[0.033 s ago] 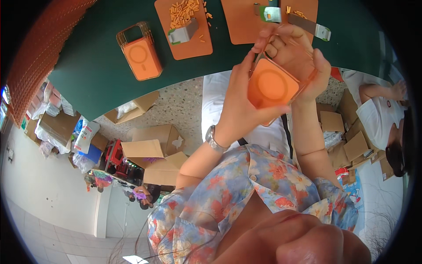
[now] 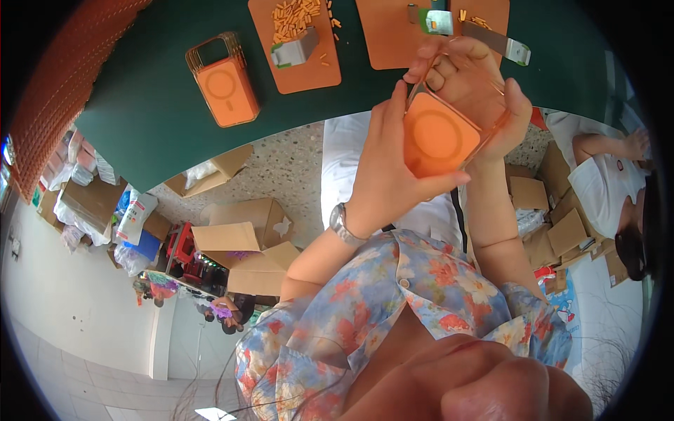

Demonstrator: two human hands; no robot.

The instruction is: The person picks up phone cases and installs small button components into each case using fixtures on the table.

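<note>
A clear phone case (image 2: 441, 133) with an orange back panel and a ring mark is held up between my two hands, over the table's near edge. My left hand (image 2: 390, 151) grips its left side, thumb along the lower edge. My right hand (image 2: 502, 116) is closed round the right side and far end, its fingers showing through the clear part. On the table to the left lies a stack of similar orange phone cases (image 2: 226, 88). Beyond my hands are orange boards (image 2: 309, 81) carrying small orange pieces (image 2: 293, 21) and metal brackets (image 2: 298, 49) with green ends.
The dark green table (image 2: 154, 133) curves across the top. Open cardboard boxes (image 2: 263, 221) stand on the floor to the left, with more boxes (image 2: 554, 217) at the right. Another person (image 2: 611, 175) in white sits at the far right.
My hands and the phone case have shifted very slightly to the right, and the case is tilted a little differently. My grip looks the same.
</note>
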